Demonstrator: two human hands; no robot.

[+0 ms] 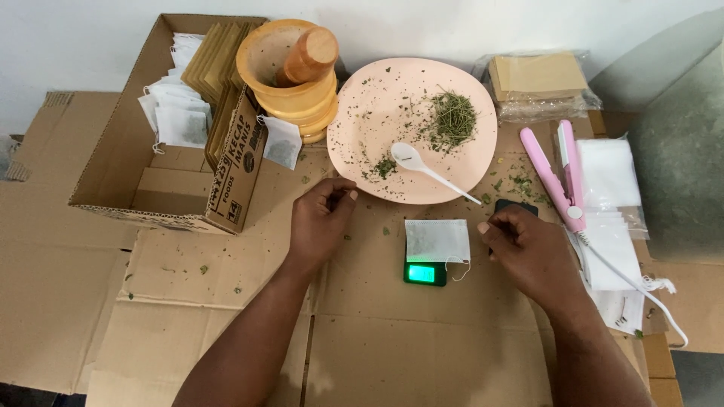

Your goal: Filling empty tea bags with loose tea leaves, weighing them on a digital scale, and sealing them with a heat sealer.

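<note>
Our two hands, left [320, 222] loosely curled and right [528, 245] half-closed, both holding nothing, flank the filled white paper tea bag [437, 240] resting unsealed on our small green-lit scale [424, 273].

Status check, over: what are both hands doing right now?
Left hand empty, loosely curled by pink plate. Right hand empty beside tea bag on small scale. Nothing between, over.
</note>
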